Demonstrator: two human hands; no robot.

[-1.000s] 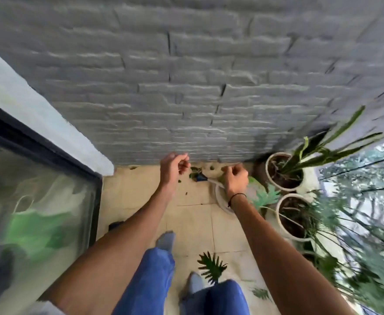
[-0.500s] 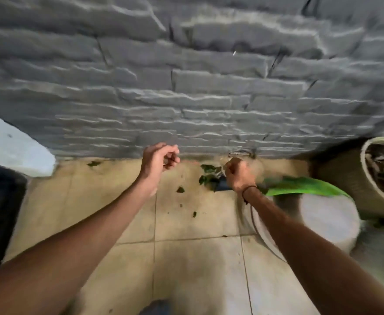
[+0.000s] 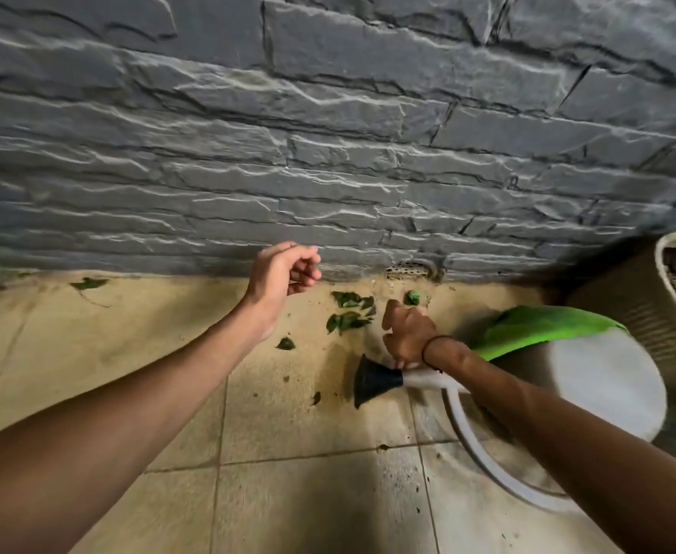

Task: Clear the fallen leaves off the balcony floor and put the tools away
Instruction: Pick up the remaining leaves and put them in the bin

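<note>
Several green leaf scraps (image 3: 349, 311) lie on the beige tiles at the foot of the grey stone wall, with single ones further left (image 3: 88, 283) and nearer me (image 3: 285, 344). My right hand (image 3: 406, 337) grips the white spout of a watering can (image 3: 600, 385) just behind its black nozzle (image 3: 374, 381), which sits low over the floor pointing left. The can has a green top (image 3: 536, 325). My left hand (image 3: 284, 273) hovers above the floor near the wall, fingers loosely curled, holding nothing I can see.
A perforated floor drain (image 3: 408, 269) sits at the wall base just beyond the leaves. A ribbed beige plant pot (image 3: 640, 313) stands at the right behind the can. The rough stone wall (image 3: 328, 153) closes off the far side.
My view has dropped closer to the floor. My right hand has pulled back from the leaves toward me, bringing the black nozzle into sight. The left hand has barely shifted.
</note>
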